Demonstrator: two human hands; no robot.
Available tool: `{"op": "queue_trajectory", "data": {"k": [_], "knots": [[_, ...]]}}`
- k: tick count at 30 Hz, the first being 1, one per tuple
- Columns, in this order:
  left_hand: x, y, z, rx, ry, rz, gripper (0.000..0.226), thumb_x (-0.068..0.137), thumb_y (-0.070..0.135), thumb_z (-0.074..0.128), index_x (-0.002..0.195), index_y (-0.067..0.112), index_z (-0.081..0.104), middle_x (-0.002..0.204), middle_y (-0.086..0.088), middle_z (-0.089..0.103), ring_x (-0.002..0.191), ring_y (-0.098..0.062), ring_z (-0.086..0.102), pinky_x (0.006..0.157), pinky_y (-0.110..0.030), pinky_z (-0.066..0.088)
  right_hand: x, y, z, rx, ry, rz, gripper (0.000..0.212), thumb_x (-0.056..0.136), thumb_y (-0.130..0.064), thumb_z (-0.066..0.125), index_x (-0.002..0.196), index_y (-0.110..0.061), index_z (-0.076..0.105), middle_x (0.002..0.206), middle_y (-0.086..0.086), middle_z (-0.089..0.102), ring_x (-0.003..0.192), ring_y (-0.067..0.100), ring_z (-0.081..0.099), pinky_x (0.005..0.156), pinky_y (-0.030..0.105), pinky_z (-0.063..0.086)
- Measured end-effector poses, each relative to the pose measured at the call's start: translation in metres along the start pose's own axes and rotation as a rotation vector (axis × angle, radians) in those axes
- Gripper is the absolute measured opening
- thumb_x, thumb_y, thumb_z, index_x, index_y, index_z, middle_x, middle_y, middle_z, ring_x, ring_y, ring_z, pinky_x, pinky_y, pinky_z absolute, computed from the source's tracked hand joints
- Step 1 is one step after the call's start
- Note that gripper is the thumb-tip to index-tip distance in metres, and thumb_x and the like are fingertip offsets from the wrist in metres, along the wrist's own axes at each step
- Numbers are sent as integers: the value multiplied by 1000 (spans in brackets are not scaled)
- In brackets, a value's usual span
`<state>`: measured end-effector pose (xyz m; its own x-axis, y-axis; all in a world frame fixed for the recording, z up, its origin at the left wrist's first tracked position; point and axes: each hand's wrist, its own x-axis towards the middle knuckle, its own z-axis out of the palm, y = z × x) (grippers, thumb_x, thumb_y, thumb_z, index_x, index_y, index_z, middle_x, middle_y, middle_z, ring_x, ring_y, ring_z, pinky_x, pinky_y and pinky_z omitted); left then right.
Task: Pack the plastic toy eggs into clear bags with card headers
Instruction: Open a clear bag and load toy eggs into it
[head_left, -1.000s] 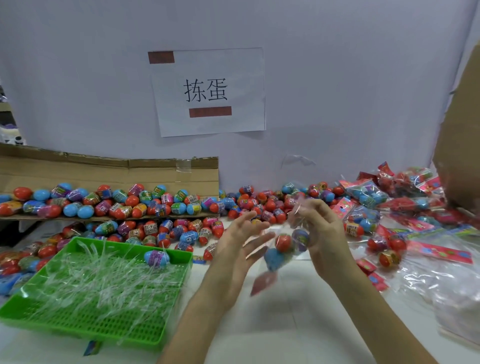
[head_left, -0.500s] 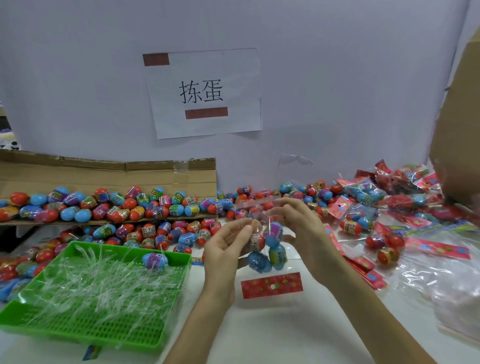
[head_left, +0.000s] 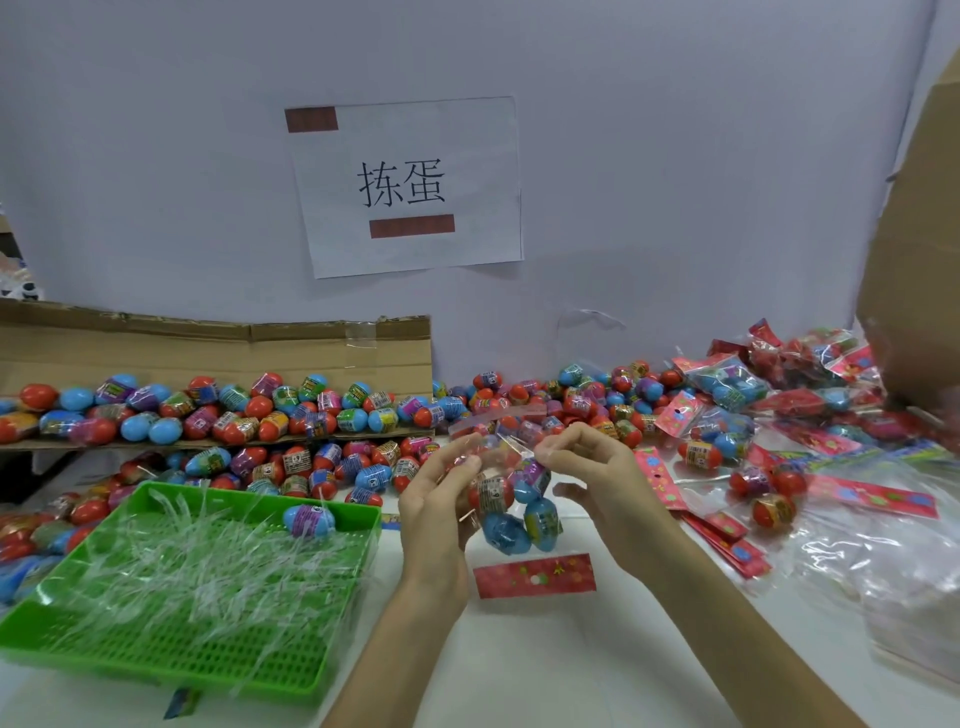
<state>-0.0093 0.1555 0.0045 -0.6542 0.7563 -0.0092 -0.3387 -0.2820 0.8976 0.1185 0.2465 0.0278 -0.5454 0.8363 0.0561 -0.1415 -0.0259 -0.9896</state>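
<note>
I hold a clear bag (head_left: 511, 499) above the white table, with several toy eggs hanging in its lower part. My left hand (head_left: 441, 499) pinches the bag's top left side. My right hand (head_left: 597, 478) pinches the top right side with thumb and forefinger. A red card header (head_left: 535, 576) lies flat on the table just below the bag. Loose plastic eggs (head_left: 291, 415) in red, blue and purple are heaped across the back of the table.
A green plastic tray (head_left: 218, 649) at the left holds clear strips and one egg (head_left: 309, 519). Packed bags (head_left: 727, 384) and red headers (head_left: 660, 478) lie at the right. A cardboard sheet (head_left: 208, 353) stands behind the eggs. Clear plastic (head_left: 893, 571) lies at far right.
The red header has dropped from under the bag onto the table. Both hands have closed on the bag's top and lifted it a little; the eggs now hang lower in it.
</note>
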Motion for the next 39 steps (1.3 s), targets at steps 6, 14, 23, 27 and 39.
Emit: {"op": "queue_trajectory", "data": {"k": [6, 14, 23, 27, 39], "knots": [[1, 1, -1, -86, 57, -5, 16, 100, 22, 63, 101, 17, 79, 100, -7, 80, 90, -18, 78, 71, -26, 61, -1, 3, 1, 68, -88, 16, 21, 76, -32, 77, 69, -19, 62, 79, 4, 69, 78, 16, 62, 65, 26, 49], [4, -2, -2, -56, 101, 3, 19, 102, 14, 59, 103, 12, 77, 96, -9, 80, 85, -18, 78, 72, -29, 62, 6, 13, -1, 35, 32, 27, 20, 92, -20, 71, 76, -15, 62, 82, 4, 68, 79, 17, 63, 63, 26, 52], [3, -5, -1, 38, 4, -26, 24, 107, 12, 51, 109, 10, 75, 99, -6, 81, 89, -18, 78, 65, -23, 61, 3, 24, 3, -591, 380, -421, 25, 86, -17, 79, 84, -24, 56, 80, -7, 62, 70, 9, 60, 59, 17, 51], [-2, -10, 3, 188, -58, 62, 24, 106, 11, 53, 107, 13, 77, 101, -3, 81, 96, -20, 78, 75, -28, 63, 1, 26, 6, -664, 308, -809, 25, 84, -6, 78, 90, -23, 61, 84, -12, 61, 76, 5, 60, 59, 9, 47], [-12, -14, 9, 425, -149, 292, 24, 105, 9, 56, 114, 25, 71, 90, 9, 78, 87, -14, 77, 68, -24, 62, 1, 29, 9, -719, 201, -824, 14, 87, -12, 78, 100, -12, 75, 98, -6, 67, 80, 0, 60, 67, 6, 46]]}}
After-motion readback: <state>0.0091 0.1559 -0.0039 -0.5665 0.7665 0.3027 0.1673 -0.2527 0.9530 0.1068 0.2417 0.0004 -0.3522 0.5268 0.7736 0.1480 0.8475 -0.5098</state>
